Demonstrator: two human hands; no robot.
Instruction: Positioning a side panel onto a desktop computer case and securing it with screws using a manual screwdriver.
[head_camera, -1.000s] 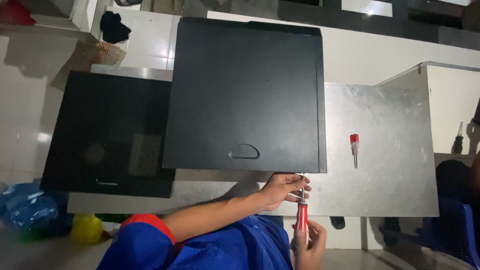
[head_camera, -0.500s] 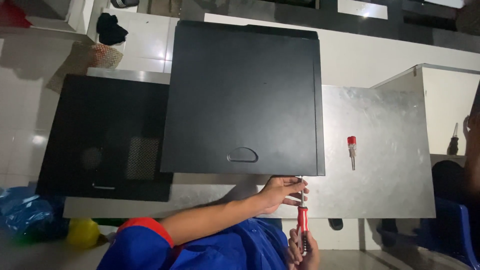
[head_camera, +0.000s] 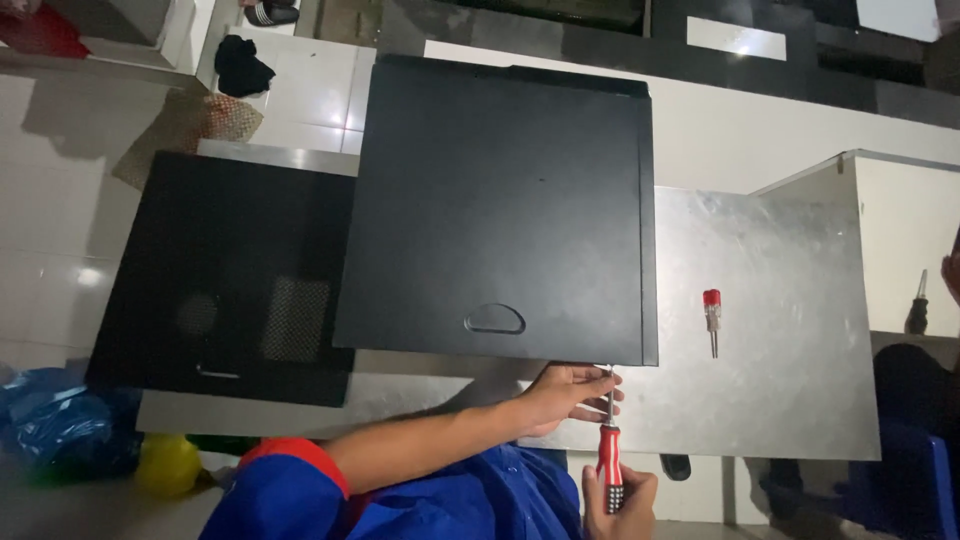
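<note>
From the head camera, the right hand (head_camera: 620, 505) is closed around the red handle of a screwdriver (head_camera: 609, 455). The left hand (head_camera: 565, 395) pinches its thin metal shaft with curled fingers. The tip touches the near right corner of a big black computer case (head_camera: 500, 200) lying on a metal table (head_camera: 790, 390). A small red screwdriver (head_camera: 712, 315) lies nearby.

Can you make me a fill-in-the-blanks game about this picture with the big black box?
1. The right hand grips the ___ handle of a screwdriver.
2. The left hand steadies the screwdriver's thin metal ___ near the corner of the black computer case.
3. A small spare screwdriver bit lies on the ___ metal table.

Missing words: red; shaft; grey
</note>
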